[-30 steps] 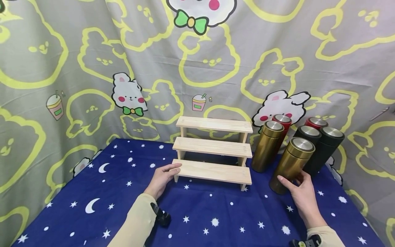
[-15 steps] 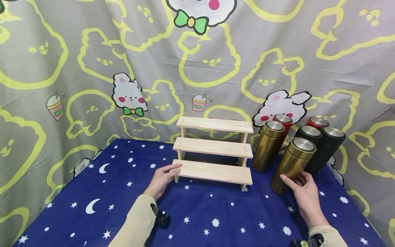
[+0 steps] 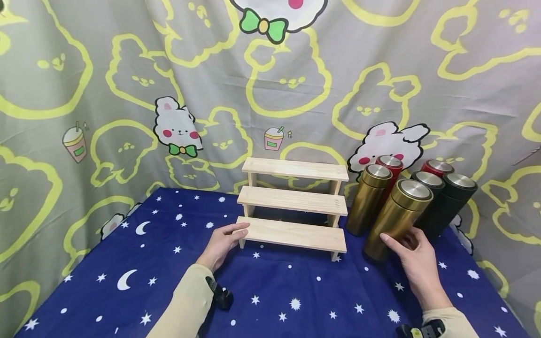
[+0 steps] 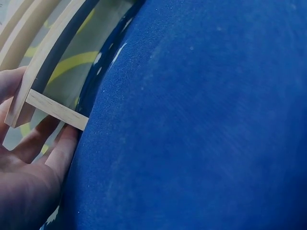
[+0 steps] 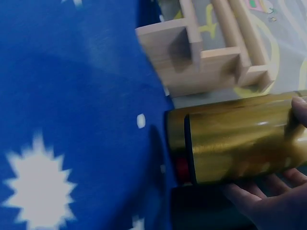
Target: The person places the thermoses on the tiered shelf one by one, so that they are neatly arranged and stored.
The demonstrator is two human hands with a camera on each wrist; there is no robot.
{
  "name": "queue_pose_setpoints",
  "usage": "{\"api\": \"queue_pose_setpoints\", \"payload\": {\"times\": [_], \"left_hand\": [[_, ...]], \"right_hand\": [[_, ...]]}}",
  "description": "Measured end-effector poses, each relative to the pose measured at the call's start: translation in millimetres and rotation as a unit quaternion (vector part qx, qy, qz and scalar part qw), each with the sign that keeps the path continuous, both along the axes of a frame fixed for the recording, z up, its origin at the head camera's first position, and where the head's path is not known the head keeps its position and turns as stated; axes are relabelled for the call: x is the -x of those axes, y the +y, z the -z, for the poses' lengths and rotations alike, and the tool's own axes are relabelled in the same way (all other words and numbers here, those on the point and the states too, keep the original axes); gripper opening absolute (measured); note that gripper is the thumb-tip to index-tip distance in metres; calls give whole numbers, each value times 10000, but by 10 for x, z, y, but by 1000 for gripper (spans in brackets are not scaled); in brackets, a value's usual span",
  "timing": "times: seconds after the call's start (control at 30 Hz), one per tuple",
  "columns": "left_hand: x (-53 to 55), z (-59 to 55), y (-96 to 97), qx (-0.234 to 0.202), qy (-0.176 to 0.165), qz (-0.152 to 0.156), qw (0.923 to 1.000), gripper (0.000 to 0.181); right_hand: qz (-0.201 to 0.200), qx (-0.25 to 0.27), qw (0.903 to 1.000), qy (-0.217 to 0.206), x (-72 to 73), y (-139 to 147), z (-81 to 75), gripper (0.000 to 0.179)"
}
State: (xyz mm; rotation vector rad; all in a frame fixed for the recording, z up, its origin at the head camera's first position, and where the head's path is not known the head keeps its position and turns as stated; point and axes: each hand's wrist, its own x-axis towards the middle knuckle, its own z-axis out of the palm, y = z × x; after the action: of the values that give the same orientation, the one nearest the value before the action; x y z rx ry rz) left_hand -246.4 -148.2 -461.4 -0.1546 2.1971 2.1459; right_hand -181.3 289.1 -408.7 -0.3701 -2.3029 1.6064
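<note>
My left hand (image 3: pixel 221 246) holds the left end of the lowest step of a pale wooden three-step display rack (image 3: pixel 291 232). In the left wrist view its fingers (image 4: pixel 64 148) lie around the board end and beside the leg. At the right, my right hand (image 3: pixel 416 260) grips the lower body of a gold thermos bottle (image 3: pixel 395 220) with a silver-topped lid. This bottle leans, top to the right, and the right wrist view shows its base slightly off the cloth. Part of the hand is hidden behind it.
Behind the held bottle stand another gold thermos (image 3: pixel 365 204), two red ones, including a red thermos (image 3: pixel 394 176), and two black ones, including a black thermos (image 3: pixel 448 206). A starry blue cloth (image 3: pixel 169 281) covers the table; a patterned grey curtain (image 3: pixel 220 80) hangs behind.
The gold thermos in my right hand has risen slightly and tilted, its base shifting left. My left hand stays on the rack. The head view has tipped down a little.
</note>
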Motion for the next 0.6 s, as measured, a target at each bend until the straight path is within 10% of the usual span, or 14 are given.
{"api": "queue_pose_setpoints", "payload": {"times": [0.6], "left_hand": [[19, -1, 13, -35, -16, -86, 10000, 32]], "right_hand": [[-654, -583, 9951, 467, 16, -214, -573, 72]]}}
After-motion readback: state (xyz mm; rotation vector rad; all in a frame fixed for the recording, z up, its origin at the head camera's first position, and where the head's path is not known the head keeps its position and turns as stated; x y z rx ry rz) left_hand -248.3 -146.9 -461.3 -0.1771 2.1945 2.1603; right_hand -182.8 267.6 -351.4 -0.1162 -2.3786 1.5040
